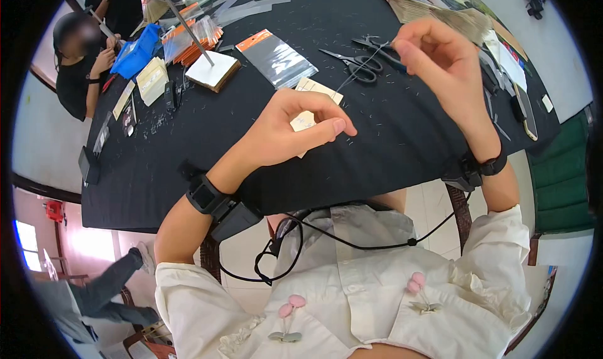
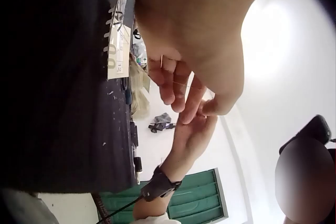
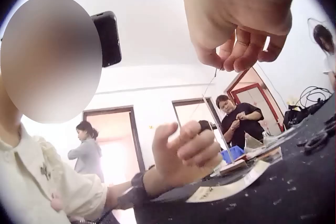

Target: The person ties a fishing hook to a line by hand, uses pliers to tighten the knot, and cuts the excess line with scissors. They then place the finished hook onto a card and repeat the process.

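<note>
My right hand (image 1: 443,61) is raised above the table's right side, its thumb and fingertips pinching a fine pale thread (image 1: 363,66). From there the thread slants down toward my left hand (image 1: 298,123), whose thumb and forefinger are curled close together. The right wrist view shows the thread (image 3: 211,84) hanging from the right fingertips toward the left hand (image 3: 186,148). Seen from the left wrist, a thin strand crosses the left fingers (image 2: 178,107). Partly hidden beneath the left hand lies a cream printed card (image 1: 321,89).
Black-handled scissors (image 1: 359,70) and pliers-like tool (image 1: 384,53) lie beyond the hands. A clear packet (image 1: 276,59), a rod on a white-topped block (image 1: 213,73) and a blue bin (image 1: 136,51) stand farther left. A phone (image 1: 526,111) is at right. Another person (image 1: 75,70) sits across.
</note>
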Demonstrator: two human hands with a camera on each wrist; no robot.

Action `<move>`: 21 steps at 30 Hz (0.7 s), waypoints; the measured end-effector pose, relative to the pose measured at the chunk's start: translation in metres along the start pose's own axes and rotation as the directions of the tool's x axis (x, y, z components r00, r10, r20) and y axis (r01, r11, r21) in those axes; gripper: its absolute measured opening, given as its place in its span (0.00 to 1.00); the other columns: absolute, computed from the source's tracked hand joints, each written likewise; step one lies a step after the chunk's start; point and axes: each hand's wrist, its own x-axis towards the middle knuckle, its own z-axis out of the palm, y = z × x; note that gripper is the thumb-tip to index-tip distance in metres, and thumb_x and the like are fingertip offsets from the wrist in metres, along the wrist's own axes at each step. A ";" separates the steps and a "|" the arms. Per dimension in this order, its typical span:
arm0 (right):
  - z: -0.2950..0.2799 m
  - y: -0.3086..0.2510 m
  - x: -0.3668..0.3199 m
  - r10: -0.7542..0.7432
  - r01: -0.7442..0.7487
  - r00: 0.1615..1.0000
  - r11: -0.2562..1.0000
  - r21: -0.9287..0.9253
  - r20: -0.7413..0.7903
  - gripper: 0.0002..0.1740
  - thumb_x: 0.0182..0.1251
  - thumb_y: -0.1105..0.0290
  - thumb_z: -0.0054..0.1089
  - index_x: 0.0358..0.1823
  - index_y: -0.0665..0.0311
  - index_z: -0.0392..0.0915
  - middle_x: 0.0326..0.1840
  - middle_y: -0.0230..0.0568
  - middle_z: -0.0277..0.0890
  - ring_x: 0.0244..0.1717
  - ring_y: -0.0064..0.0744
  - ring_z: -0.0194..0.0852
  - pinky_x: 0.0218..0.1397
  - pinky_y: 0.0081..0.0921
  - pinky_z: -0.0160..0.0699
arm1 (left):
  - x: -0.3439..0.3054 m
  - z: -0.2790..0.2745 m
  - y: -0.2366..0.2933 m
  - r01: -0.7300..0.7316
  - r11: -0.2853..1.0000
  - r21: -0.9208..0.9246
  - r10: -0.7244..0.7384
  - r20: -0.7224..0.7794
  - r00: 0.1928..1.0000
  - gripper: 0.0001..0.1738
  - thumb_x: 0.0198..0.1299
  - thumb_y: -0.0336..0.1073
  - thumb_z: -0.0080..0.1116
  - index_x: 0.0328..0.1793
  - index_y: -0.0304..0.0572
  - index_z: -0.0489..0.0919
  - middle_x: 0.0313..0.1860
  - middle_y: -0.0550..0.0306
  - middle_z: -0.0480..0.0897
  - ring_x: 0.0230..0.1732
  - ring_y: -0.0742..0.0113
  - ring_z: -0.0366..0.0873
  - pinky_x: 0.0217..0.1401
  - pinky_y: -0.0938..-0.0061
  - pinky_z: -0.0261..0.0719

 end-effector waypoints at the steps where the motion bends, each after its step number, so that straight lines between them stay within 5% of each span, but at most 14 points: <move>1: -0.002 -0.004 0.002 -0.048 0.048 0.999 0.999 0.005 -0.023 0.03 0.62 0.73 0.59 0.36 0.64 0.77 0.29 0.23 0.74 0.27 0.09 0.65 0.31 0.10 0.62 | 0.001 0.000 0.002 -0.004 1.000 0.004 0.004 0.004 1.000 0.12 0.60 0.32 0.52 0.32 0.32 0.82 0.26 0.58 0.80 0.28 0.77 0.73 0.36 0.82 0.68; 3: -0.007 -0.019 -0.001 -0.056 0.053 0.997 0.997 -0.051 -0.057 0.04 0.62 0.75 0.58 0.37 0.65 0.76 0.31 0.25 0.73 0.28 0.11 0.65 0.31 0.11 0.64 | 0.001 -0.001 0.005 0.156 0.988 0.011 -0.157 0.017 0.988 0.17 0.64 0.37 0.48 0.27 0.33 0.79 0.23 0.59 0.78 0.27 0.77 0.72 0.34 0.81 0.67; 7: -0.012 -0.035 -0.003 -0.141 0.126 0.984 0.982 -0.144 -0.104 0.05 0.62 0.77 0.57 0.39 0.67 0.75 0.33 0.29 0.73 0.30 0.13 0.66 0.31 0.12 0.66 | -0.002 0.000 0.005 0.207 0.972 -0.110 -0.199 0.081 0.977 0.22 0.67 0.40 0.43 0.22 0.35 0.75 0.20 0.60 0.75 0.25 0.76 0.70 0.32 0.80 0.66; 10: -0.014 -0.030 -0.004 -0.100 0.096 0.995 0.989 -0.108 -0.031 0.05 0.62 0.77 0.56 0.39 0.67 0.75 0.33 0.30 0.73 0.30 0.14 0.66 0.31 0.12 0.66 | -0.002 0.003 0.009 0.182 0.982 -0.044 -0.179 0.075 0.981 0.24 0.68 0.41 0.40 0.19 0.37 0.72 0.18 0.61 0.73 0.24 0.77 0.69 0.31 0.80 0.65; 13: -0.012 -0.023 -0.006 -0.064 0.058 0.996 0.993 -0.099 -0.064 0.04 0.62 0.77 0.56 0.38 0.68 0.75 0.32 0.30 0.73 0.29 0.14 0.66 0.31 0.12 0.66 | -0.004 0.002 0.002 0.189 0.967 -0.170 -0.165 0.147 0.975 0.21 0.68 0.42 0.45 0.27 0.36 0.78 0.20 0.64 0.75 0.25 0.79 0.71 0.28 0.84 0.66; 17: -0.014 -0.023 -0.008 -0.051 0.041 0.995 0.994 -0.104 -0.090 0.04 0.62 0.77 0.56 0.37 0.68 0.74 0.33 0.30 0.73 0.30 0.14 0.66 0.32 0.13 0.66 | -0.002 0.004 0.009 0.103 0.981 -0.165 -0.053 0.285 0.957 0.17 0.63 0.38 0.47 0.31 0.35 0.83 0.23 0.59 0.80 0.25 0.74 0.73 0.39 0.79 0.66; 21: -0.013 -0.028 -0.009 -0.152 0.153 0.988 0.987 -0.055 0.018 0.04 0.62 0.77 0.55 0.38 0.68 0.74 0.33 0.30 0.72 0.30 0.14 0.66 0.32 0.13 0.66 | -0.002 0.005 0.007 -0.031 0.982 -0.188 0.090 0.315 0.945 0.14 0.61 0.37 0.51 0.31 0.37 0.84 0.24 0.58 0.82 0.24 0.74 0.74 0.35 0.79 0.67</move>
